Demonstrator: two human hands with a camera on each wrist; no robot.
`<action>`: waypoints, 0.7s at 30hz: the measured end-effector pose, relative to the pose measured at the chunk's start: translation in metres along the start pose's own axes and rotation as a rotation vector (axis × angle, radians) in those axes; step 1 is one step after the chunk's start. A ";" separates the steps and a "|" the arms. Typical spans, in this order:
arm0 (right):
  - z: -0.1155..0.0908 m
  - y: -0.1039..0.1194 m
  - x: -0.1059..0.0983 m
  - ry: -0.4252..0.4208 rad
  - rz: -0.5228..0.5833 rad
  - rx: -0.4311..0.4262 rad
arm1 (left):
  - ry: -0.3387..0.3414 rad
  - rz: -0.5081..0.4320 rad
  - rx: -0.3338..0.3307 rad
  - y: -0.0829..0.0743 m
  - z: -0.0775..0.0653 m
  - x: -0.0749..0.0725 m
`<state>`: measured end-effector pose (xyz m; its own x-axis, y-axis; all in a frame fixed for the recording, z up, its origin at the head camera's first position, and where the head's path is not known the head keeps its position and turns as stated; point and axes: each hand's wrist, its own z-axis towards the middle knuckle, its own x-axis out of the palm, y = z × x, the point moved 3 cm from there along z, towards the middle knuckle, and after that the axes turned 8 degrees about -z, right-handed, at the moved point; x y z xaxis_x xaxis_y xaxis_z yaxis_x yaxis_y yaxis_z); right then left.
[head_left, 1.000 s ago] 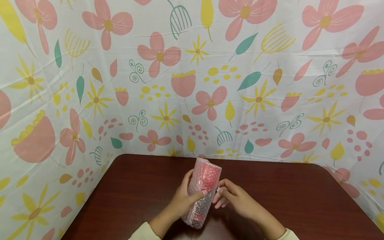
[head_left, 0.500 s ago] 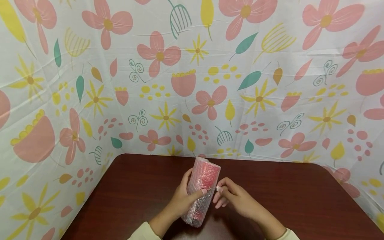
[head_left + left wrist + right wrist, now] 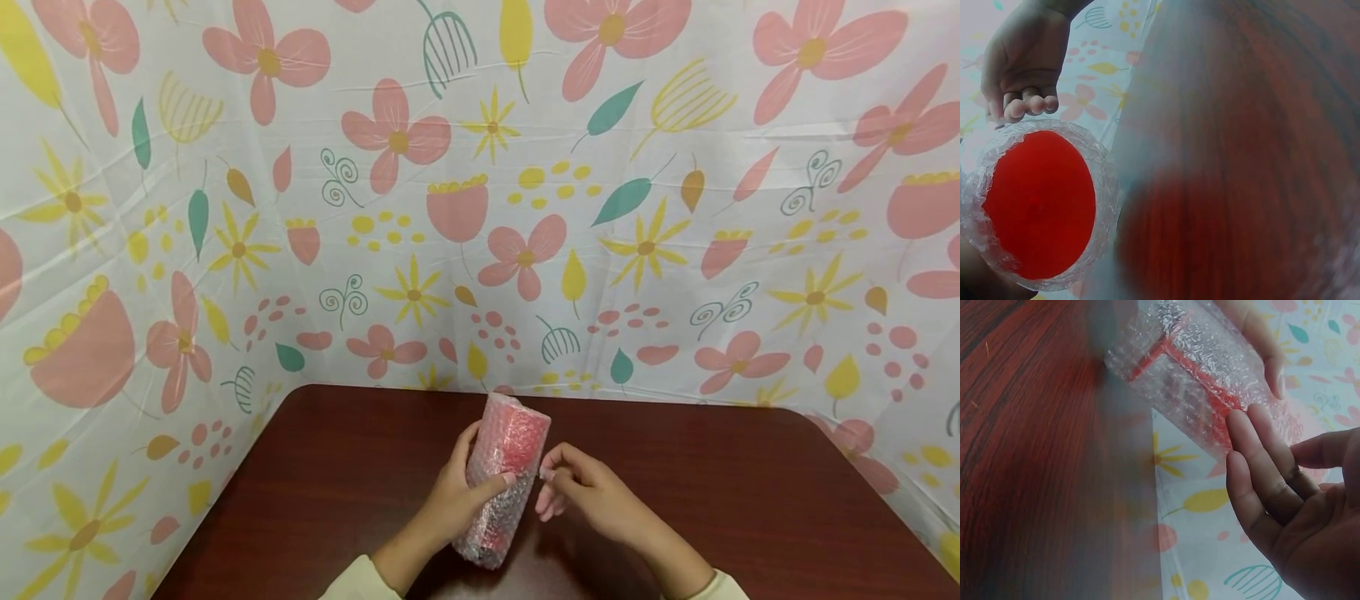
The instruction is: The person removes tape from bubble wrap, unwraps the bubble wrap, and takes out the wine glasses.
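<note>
A cylinder wrapped in bubble wrap (image 3: pixel 504 492), red with a clear or greyish part, leans tilted above the table. My left hand (image 3: pixel 457 500) grips it from the left, thumb across its front. Its round red end (image 3: pixel 1041 203) fills the lower left of the left wrist view. Right beside the package, my right hand (image 3: pixel 588 492) pinches a small whitish bit at the bubble wrap's edge between thumb and index finger. In the right wrist view, the other fingers of that hand (image 3: pixel 1260 469) are loosely extended against or close to the wrap; contact is unclear.
A dark reddish-brown wooden table (image 3: pixel 337 467) lies under both hands. Behind it and on the sides hangs a white cloth (image 3: pixel 465 333) printed with pink flowers, yellow shapes and green leaves.
The package has shifted very slightly left in the head view, with my left hand still holding it. My right hand's fingers have moved only a little at the wrap's edge.
</note>
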<state>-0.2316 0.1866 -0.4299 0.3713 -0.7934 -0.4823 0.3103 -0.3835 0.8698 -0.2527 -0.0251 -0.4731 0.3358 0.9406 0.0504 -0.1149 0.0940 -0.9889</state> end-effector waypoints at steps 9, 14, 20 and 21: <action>0.001 -0.002 0.001 -0.004 -0.048 0.006 | 0.014 -0.004 -0.030 0.001 0.000 0.001; 0.001 -0.003 0.001 -0.012 -0.045 0.001 | 0.016 0.014 -0.010 0.001 0.001 0.001; 0.001 -0.003 0.002 -0.002 -0.035 -0.012 | 0.015 0.018 -0.018 0.003 0.001 0.002; 0.000 -0.003 0.003 0.001 -0.031 -0.010 | 0.014 0.019 -0.019 0.003 0.001 0.002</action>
<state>-0.2318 0.1854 -0.4338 0.3627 -0.7807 -0.5089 0.3305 -0.4028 0.8535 -0.2531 -0.0228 -0.4762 0.3465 0.9376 0.0298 -0.1039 0.0699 -0.9921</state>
